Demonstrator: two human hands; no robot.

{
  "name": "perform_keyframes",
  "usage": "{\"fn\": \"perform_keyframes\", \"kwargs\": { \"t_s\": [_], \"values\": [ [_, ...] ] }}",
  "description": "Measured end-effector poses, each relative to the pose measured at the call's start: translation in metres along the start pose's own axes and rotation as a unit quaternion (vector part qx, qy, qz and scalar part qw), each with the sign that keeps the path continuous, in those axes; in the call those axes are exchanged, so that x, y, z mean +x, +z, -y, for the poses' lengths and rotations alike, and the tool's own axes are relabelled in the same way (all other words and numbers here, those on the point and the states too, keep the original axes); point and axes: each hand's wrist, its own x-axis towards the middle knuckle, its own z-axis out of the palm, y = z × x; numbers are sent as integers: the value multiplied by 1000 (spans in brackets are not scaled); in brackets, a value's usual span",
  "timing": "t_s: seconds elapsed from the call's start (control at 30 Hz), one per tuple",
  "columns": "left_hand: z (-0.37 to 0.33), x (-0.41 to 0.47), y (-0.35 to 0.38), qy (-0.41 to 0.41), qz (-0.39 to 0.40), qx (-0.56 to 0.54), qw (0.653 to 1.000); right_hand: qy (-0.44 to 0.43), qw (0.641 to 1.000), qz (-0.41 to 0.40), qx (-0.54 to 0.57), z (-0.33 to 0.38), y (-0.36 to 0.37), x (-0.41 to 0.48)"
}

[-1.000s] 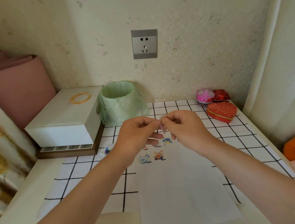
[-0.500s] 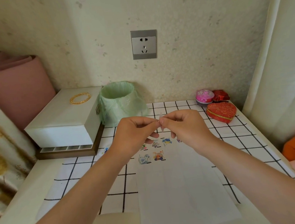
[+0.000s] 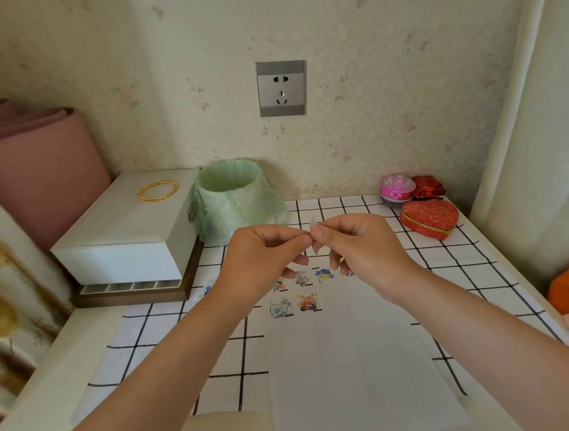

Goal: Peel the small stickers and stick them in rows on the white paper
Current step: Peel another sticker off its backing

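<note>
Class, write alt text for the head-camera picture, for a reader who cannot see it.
The left hand and right hand pinch one small sticker between them above a white paper. At its far end cartoon stickers sit in two rows; a white box, green-lined bin and heart tin stand behind.

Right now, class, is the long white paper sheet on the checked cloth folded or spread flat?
Spread flat: the long white paper sheet lies full length on the checked cloth, cartoon stickers at its far end.
</note>
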Motion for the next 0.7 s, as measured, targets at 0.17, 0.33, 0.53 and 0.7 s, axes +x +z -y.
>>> {"fn": "perform_keyframes", "kwargs": {
  "t_s": [0.17,0.33,0.53,0.7],
  "values": [
    [0,1,0,-5,-8,-24,1000,2,1000,20,4,0,0,0],
    [5,7,-5,2,27,58,998,23,998,60,8,2,-1,-1],
    [4,7,-7,-23,21,-4,1000,51,995,81,34,5,-4,-1],
    [4,7,-6,-24,13,-10,1000,46,997,66,8,5,-3,-1]
  ]
}}
